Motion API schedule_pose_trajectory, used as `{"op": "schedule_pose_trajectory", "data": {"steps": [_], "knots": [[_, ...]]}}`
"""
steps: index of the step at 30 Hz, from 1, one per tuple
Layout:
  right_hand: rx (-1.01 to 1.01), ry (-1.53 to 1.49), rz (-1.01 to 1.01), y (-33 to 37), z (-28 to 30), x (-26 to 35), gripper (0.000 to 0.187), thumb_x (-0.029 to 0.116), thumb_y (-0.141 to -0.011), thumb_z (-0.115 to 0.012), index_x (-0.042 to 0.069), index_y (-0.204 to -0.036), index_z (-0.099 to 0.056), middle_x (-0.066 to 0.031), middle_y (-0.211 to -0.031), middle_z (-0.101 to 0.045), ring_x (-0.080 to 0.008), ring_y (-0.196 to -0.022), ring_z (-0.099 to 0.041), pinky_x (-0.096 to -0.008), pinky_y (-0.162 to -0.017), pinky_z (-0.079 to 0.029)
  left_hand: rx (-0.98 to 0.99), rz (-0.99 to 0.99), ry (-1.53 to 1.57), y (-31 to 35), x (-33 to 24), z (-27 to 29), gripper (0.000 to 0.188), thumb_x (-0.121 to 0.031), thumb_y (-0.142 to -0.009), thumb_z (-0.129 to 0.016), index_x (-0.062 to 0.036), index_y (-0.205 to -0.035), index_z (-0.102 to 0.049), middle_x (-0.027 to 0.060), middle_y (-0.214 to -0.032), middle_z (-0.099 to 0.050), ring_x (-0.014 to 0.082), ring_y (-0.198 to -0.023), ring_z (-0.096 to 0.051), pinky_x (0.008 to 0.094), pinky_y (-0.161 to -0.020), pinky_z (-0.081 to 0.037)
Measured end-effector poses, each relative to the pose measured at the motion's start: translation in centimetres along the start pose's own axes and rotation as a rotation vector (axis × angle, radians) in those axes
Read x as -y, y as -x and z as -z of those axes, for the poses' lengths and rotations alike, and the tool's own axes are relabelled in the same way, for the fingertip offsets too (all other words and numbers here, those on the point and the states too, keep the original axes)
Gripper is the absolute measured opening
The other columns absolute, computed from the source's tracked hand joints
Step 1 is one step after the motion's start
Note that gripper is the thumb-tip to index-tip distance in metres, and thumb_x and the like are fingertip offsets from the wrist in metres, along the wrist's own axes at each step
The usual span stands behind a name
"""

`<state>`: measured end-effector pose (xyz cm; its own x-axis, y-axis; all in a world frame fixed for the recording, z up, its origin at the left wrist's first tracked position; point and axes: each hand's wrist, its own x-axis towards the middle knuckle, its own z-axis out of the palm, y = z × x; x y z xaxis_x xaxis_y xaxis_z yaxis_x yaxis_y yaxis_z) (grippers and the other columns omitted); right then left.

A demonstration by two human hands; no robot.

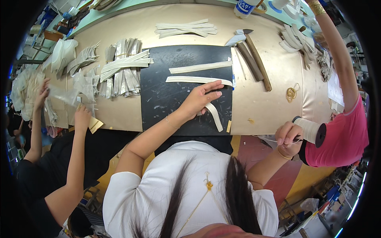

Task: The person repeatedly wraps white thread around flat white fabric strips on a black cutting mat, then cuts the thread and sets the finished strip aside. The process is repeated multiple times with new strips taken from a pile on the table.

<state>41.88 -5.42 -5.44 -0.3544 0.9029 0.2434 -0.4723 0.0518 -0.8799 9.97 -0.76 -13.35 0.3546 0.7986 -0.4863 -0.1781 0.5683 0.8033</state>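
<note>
My left hand (197,98) is over the black mat (158,107) with its fingers stretched out and apart. Its fingertips reach the end of a long off-white strip (186,79). A shorter curved strip (215,118) comes out from under this hand; whether the hidden thumb grips it I cannot tell. Another off-white strip (200,67) lies farther back. At the right, past the table's near edge, my right hand (289,137) is closed. A thin white cord (264,139) runs out of it, and something small and dark shows between its fingers. A spool of white cord (309,129) sits against it.
Two hammers (254,63) lie right of the mat, near a coil of yellow cord (291,94). Strips are piled at the back (186,28) and left (123,67). A bottle (244,8) stands behind. One co-worker's hands (82,117) work at left; another's arm (337,51) reaches in right.
</note>
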Motion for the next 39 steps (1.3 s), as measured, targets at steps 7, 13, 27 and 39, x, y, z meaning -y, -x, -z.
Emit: {"op": "schedule_pose_trajectory", "data": {"steps": [7, 13, 27, 39], "knots": [[0.042, 0.172, 0.061, -1.6, -0.4, -0.5, 0.016, 0.013, -0.087, -0.079, 0.006, -0.08, -0.067, -0.0092, -0.07, -0.069, -0.0157, -0.056, -0.057, -0.0256, -0.05, -0.036, -0.007, -0.109, -0.568, 1.4, 0.6, 1.5, 0.048, -0.024, -0.099, -0.067, -0.0072, -0.141, -0.053, 0.0031, -0.081, -0.061, 0.0114, -0.069, -0.056, 0.0273, -0.063, -0.046], [0.084, 0.228, 0.319, -0.4, 2.1, 3.2, 0.013, 0.016, -0.085, -0.082, 0.01, -0.087, -0.072, -0.0033, -0.075, -0.075, -0.0149, -0.068, -0.059, -0.0231, -0.053, -0.037, 0.431, 0.012, -0.431, 2.6, -0.3, 3.2, 0.037, -0.009, -0.096, -0.062, -0.0046, -0.133, -0.06, 0.0016, -0.086, -0.065, 0.0092, -0.074, -0.058, 0.0251, -0.066, -0.048], [0.549, -0.155, 0.488, -0.8, 0.2, 10.6, 0.01, 0.003, -0.091, -0.072, -0.001, -0.099, -0.07, -0.0146, -0.088, -0.076, -0.0193, -0.061, -0.072, -0.0237, -0.047, -0.047, 0.196, -0.281, -0.974, 1.5, 0.1, 2.9, 0.034, -0.007, -0.087, -0.073, -0.0043, -0.121, -0.065, 0.0127, -0.082, -0.066, 0.0245, -0.07, -0.065, 0.0358, -0.069, -0.052], [0.109, -0.139, -0.7, -7.8, -7.0, -13.6, 0.022, 0.023, -0.096, -0.073, 0.004, -0.104, -0.065, -0.0021, -0.083, -0.068, -0.0008, -0.051, -0.046, -0.0161, -0.044, -0.032, -0.053, -0.146, -1.158, 4.2, -2.0, 5.8, 0.028, -0.016, -0.085, -0.077, -0.0018, -0.107, -0.067, 0.0083, -0.082, -0.067, 0.0208, -0.064, -0.066, 0.0333, -0.06, -0.049]]}}
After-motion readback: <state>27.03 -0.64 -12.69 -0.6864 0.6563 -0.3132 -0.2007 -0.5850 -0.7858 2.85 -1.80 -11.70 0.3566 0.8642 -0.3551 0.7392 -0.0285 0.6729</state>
